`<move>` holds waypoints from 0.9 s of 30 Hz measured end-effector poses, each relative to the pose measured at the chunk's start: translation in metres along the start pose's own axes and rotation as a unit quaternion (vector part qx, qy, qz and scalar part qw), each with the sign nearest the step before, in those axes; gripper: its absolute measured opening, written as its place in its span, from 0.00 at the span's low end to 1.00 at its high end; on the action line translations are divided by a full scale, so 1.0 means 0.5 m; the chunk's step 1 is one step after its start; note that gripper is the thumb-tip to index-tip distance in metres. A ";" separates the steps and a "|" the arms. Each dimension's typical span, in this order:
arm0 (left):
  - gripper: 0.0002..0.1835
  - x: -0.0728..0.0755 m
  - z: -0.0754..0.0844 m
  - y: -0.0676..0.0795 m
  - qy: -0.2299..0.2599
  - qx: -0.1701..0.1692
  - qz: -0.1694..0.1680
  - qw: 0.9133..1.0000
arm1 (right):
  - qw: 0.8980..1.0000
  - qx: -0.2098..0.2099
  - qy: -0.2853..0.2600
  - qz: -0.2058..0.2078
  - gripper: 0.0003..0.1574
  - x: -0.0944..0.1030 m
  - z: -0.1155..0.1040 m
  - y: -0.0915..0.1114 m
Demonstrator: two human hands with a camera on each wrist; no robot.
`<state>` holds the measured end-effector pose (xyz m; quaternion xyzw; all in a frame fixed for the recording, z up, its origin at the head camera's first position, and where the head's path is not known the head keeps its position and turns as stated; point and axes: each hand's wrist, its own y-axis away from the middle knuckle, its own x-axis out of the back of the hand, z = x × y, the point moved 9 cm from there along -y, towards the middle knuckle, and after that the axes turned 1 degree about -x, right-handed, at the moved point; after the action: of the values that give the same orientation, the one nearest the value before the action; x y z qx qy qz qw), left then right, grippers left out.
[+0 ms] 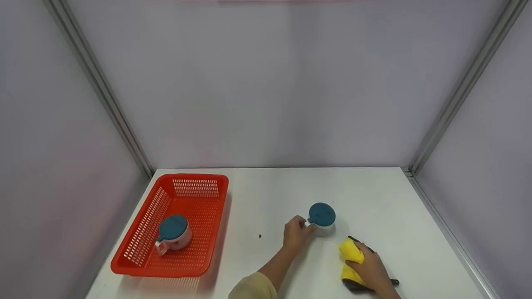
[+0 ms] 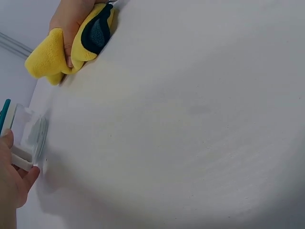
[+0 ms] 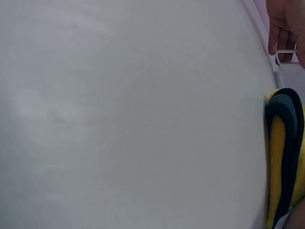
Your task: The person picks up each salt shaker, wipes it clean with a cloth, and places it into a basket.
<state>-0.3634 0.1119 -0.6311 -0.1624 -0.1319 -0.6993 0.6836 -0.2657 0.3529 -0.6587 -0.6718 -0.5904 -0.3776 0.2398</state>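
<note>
My left hand (image 1: 296, 235) grips the white handle of a clear jar (image 1: 323, 216) with a round teal lid, upright over the table right of centre. From the left wrist view, the see-through body of that jar (image 2: 30, 131) shows beside the thumb and fingers. To its lower right, my right hand (image 1: 369, 264) holds a bunched yellow cloth (image 1: 349, 251) with dark edging close to the table. The folds of the cloth (image 3: 283, 138) fill the right edge of the right wrist view, hiding most of the fingers there.
A red perforated basket (image 1: 217, 232) stands at the left of the white table (image 1: 266, 195). Inside it is a second teal-lidded jar (image 1: 173, 231), handle toward the front left. A small dark speck (image 1: 260, 236) lies mid-table. Pale walls (image 1: 266, 83) enclose the back and both sides.
</note>
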 end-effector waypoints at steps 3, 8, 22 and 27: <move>0.10 0.009 -0.002 -0.001 0.007 -0.006 0.006 1.000 | 1.000 -0.005 0.001 -0.006 0.48 0.001 0.001 0.001; 0.10 0.015 -0.007 0.003 0.026 -0.027 0.003 0.999 | 1.000 -0.007 0.004 -0.010 0.48 0.002 0.000 0.004; 0.08 0.041 -0.043 0.019 0.117 -0.008 -0.005 0.993 | 1.000 -0.013 0.007 -0.015 0.47 -0.002 -0.002 0.004; 0.07 0.062 -0.042 0.027 0.132 -0.016 -0.009 0.991 | 1.000 0.000 0.006 -0.006 0.47 -0.001 -0.003 0.003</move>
<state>-0.3513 0.0747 -0.6382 -0.0781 -0.0304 -0.7231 0.6857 -0.2647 0.3510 -0.6580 -0.6659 -0.5927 -0.3836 0.2410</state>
